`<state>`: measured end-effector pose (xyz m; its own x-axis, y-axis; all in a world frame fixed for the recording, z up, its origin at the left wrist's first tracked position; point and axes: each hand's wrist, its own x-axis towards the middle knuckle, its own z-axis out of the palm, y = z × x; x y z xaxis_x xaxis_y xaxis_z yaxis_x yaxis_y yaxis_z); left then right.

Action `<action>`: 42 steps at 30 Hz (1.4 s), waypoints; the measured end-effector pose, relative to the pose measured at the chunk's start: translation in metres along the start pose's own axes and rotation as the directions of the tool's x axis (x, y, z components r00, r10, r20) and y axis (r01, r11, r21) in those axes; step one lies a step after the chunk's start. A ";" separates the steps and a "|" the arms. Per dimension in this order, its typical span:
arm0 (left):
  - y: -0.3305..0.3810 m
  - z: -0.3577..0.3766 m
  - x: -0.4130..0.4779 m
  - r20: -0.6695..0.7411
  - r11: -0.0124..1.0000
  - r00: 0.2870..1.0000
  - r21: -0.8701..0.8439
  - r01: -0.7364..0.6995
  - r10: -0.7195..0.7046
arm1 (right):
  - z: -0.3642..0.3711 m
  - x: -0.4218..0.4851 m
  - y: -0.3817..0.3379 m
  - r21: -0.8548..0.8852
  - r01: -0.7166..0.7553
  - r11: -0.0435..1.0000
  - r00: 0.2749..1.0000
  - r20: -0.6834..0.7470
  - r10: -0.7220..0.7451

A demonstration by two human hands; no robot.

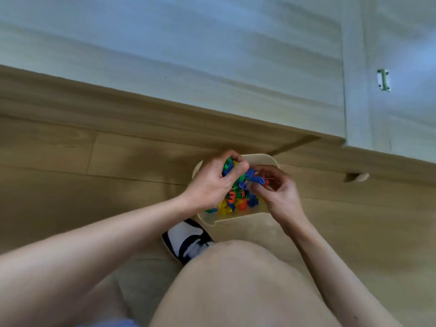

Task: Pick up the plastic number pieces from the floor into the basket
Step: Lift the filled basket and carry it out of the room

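A cream plastic basket (262, 159) stands on the wooden floor just ahead of my knee. It holds a heap of coloured plastic number pieces (238, 199) in blue, green, orange and yellow. My left hand (212, 182) hovers over the basket's left half, its fingers curled round a few green and blue pieces (227, 167). My right hand (278, 194) is over the right half, fingers curled round blue pieces (256, 180), with something red behind them. No loose pieces show on the floor around the basket.
A wooden skirting ledge (141, 109) and a pale wall run behind the basket. A white cabinet door with a small metal hinge (383, 80) stands at the right. My knee (238, 279) and a black-and-white shoe (188, 239) lie just in front of the basket.
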<state>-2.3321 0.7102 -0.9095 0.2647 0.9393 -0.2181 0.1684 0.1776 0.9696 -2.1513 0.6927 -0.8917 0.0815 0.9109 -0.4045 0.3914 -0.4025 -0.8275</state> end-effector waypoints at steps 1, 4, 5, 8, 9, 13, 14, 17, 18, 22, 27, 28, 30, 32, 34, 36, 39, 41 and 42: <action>-0.006 0.010 0.002 0.009 1.000 1.000 0.000 0.011 -0.011 | -0.004 0.001 0.011 0.017 -0.012 1.000 1.000 -0.018 0.013; -0.024 0.030 0.004 0.013 0.999 0.999 0.023 0.034 -0.035 | -0.010 0.006 0.036 0.039 -0.024 0.999 0.998 -0.052 0.026; -0.029 0.034 0.004 0.023 0.998 0.999 0.039 0.040 -0.041 | -0.010 0.008 0.042 0.021 -0.015 1.000 0.998 -0.067 0.016; -0.043 0.038 0.005 0.086 0.994 0.992 0.062 0.089 -0.094 | -0.013 0.013 0.053 -0.017 -0.028 0.999 0.997 -0.073 0.027; -0.045 0.038 0.004 0.097 0.993 0.989 0.061 0.105 -0.111 | -0.015 0.014 0.054 -0.014 -0.045 0.999 0.997 -0.056 0.044; -0.047 0.034 0.006 0.056 0.989 0.991 0.085 0.119 -0.124 | -0.020 0.018 0.053 -0.017 -0.078 0.997 0.997 0.021 0.078; -0.047 0.032 0.008 0.028 0.988 0.992 0.093 0.121 -0.124 | -0.021 0.020 0.051 -0.015 -0.079 0.997 0.996 0.027 0.080; -0.047 0.023 0.008 -0.112 0.989 0.986 0.073 0.129 -0.120 | -0.023 0.029 0.049 0.018 -0.084 0.996 0.994 -0.066 0.085; -0.045 0.020 0.006 -0.169 0.990 0.979 0.063 0.129 -0.117 | -0.024 0.031 0.049 -0.001 -0.063 0.998 0.988 -0.139 0.062; -0.054 0.004 -0.013 -0.309 0.968 0.951 0.237 0.087 -0.010 | -0.030 0.038 0.062 -0.299 -0.031 0.954 0.944 -0.322 -0.070; -0.077 -0.007 -0.035 -0.342 0.851 0.915 0.395 0.346 -0.213 | -0.029 0.039 0.069 -0.382 -0.214 0.899 0.953 -0.283 0.106; -0.080 -0.004 -0.040 -0.327 0.841 0.894 0.348 0.414 -0.305 | -0.028 0.040 0.069 -0.350 -0.242 0.905 0.948 -0.285 0.144; -0.085 0.003 -0.045 -0.290 0.837 0.856 0.229 0.497 -0.428 | -0.026 0.041 0.068 -0.298 -0.280 0.912 0.935 -0.299 0.190; -0.086 0.006 -0.046 -0.284 0.855 0.839 0.101 0.508 -0.465 | -0.027 0.042 0.067 -0.254 -0.310 0.916 0.926 -0.301 0.230; -0.081 0.005 -0.045 -0.302 0.864 0.831 0.042 0.502 -0.468 | -0.027 0.043 0.063 -0.219 -0.325 0.920 0.922 -0.290 0.256; -0.076 0.000 -0.047 -0.344 0.874 0.825 0.020 0.485 -0.449 | -0.024 0.039 0.058 -0.217 -0.314 0.924 0.930 -0.268 0.253; -0.070 -0.012 -0.043 -0.362 0.871 0.817 0.027 0.490 -0.448 | -0.019 0.034 0.052 -0.195 -0.293 0.936 0.937 -0.256 0.240; -0.068 -0.030 -0.044 -0.395 0.860 0.799 0.044 0.509 -0.453 | -0.007 0.029 0.046 -0.163 -0.274 0.948 0.944 -0.235 0.233; -0.067 -0.039 -0.043 -0.413 0.852 0.790 0.060 0.520 -0.453 | -0.001 0.028 0.043 -0.142 -0.269 0.953 0.946 -0.226 0.233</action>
<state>-2.3918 0.6691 -0.9609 -0.2587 0.7831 -0.5655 0.3383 0.6218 0.7064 -2.1311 0.7011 -0.9382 0.3756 0.7884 -0.4871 0.4815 -0.6151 -0.6244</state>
